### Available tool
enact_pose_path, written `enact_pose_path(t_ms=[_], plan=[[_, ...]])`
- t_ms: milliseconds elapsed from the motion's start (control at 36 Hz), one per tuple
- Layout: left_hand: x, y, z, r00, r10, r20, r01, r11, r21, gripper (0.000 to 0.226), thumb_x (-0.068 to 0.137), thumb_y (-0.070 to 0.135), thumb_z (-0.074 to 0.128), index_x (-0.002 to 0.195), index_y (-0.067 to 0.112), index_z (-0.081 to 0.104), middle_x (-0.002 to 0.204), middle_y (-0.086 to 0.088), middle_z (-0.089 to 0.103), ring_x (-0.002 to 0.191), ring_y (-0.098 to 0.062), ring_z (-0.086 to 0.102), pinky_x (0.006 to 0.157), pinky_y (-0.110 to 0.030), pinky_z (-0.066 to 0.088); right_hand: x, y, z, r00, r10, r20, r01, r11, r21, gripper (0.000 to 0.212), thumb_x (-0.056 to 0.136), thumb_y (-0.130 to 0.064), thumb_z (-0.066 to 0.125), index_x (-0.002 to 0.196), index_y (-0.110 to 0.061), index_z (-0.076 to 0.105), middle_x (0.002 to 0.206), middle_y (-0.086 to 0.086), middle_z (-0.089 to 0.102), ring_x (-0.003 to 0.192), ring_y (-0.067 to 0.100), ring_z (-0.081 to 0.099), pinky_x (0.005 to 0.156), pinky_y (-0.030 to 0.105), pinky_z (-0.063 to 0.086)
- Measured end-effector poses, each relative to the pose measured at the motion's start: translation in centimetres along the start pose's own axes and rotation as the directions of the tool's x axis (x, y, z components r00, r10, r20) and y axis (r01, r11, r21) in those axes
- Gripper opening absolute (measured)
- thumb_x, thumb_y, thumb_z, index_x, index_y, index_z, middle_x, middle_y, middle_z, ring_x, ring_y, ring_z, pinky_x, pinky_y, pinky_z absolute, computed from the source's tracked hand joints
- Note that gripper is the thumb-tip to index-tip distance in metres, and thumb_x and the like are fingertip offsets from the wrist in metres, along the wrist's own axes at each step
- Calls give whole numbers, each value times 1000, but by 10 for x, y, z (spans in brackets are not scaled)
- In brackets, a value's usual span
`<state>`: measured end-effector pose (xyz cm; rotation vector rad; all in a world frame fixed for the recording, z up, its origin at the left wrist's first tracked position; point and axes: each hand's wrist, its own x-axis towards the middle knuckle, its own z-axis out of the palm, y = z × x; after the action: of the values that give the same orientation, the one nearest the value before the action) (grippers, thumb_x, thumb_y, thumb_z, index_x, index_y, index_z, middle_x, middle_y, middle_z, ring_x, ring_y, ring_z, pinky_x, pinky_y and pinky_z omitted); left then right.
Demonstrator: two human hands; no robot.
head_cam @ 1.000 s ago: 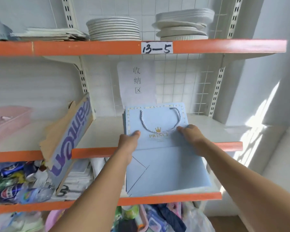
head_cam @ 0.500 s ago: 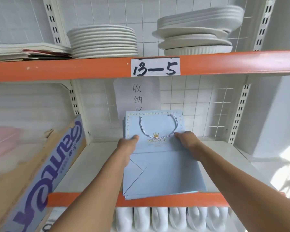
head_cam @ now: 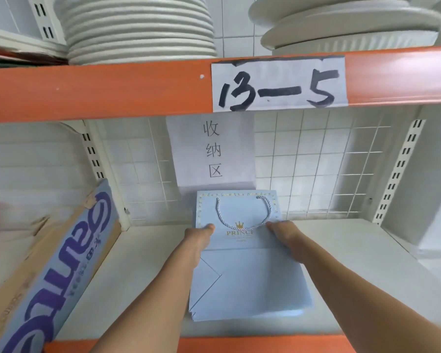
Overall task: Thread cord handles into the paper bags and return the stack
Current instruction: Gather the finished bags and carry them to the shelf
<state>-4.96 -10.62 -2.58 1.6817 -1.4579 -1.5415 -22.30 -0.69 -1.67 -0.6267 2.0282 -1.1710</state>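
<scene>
A stack of flat light-blue paper bags (head_cam: pixel 247 281) lies on the white shelf board (head_cam: pixel 138 263), its top edge near the back wall. The top bag carries a gold crown print and a twisted cord handle (head_cam: pixel 243 215) looped across its upper part. My left hand (head_cam: pixel 199 238) grips the stack's left edge, thumb on top. My right hand (head_cam: pixel 284 235) grips the right edge the same way. Both forearms reach in from the bottom of the view.
A torn cardboard box with purple lettering (head_cam: pixel 54 271) leans at the left. A paper sign (head_cam: pixel 211 151) hangs on the wire-grid back wall. The orange shelf rail labelled 13-5 (head_cam: pixel 278 85) runs overhead, with stacked white plates (head_cam: pixel 138 26) above it.
The stack has gone from hanging over the shelf's front edge to lying well inside on the board, both hands still on its sides. The camera has come closer and higher.
</scene>
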Motion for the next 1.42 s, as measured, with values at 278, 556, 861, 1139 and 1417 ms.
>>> enact_pose_path(t_ms=[278, 556, 861, 1139, 1417], plan=[[33, -16, 2, 998, -38, -42, 41, 996, 83, 87, 65, 59, 53, 138, 12, 45, 139, -11, 47, 128, -30, 45, 107, -38, 36, 12, 8, 14, 996, 85, 10, -85, 996, -33, 19, 94, -24, 50, 105, -10, 54, 105, 10, 56, 91, 25, 55, 75, 29, 43], [32, -32, 12, 992, 117, -53, -115, 993, 30, 85, 67, 49, 46, 147, 30, 23, 133, -8, 52, 117, -33, 51, 101, -45, 43, 17, 7, 12, 995, 92, 27, -89, 990, -108, 14, 96, -23, 49, 104, -12, 51, 100, 10, 56, 87, 25, 55, 75, 31, 47], [35, -35, 10, 978, 200, -51, -193, 974, 117, 61, 91, 37, 47, 148, 34, 25, 131, -4, 55, 113, -29, 54, 99, -42, 45, 21, 12, 10, 991, 118, 60, -116, 993, -36, 35, 95, -26, 53, 121, -3, 54, 109, 13, 60, 92, 29, 60, 79, 36, 50], [39, -37, 14, 983, 163, -79, -147, 973, 178, 60, 91, 39, 42, 147, 38, 21, 134, -5, 50, 114, -31, 51, 100, -45, 43, 22, 15, 13, 993, 110, 30, -109, 994, -32, 24, 94, -30, 53, 106, -10, 54, 106, 12, 62, 99, 30, 63, 92, 45, 51], [43, -34, 13, 981, 171, -92, -137, 944, 300, 58, 92, 41, 39, 147, 37, 21, 133, -6, 50, 114, -32, 52, 99, -45, 43, 25, 19, 17, 994, 105, -4, -105, 992, -68, 22, 92, -32, 51, 98, -11, 54, 95, 7, 61, 96, 29, 62, 90, 40, 52]])
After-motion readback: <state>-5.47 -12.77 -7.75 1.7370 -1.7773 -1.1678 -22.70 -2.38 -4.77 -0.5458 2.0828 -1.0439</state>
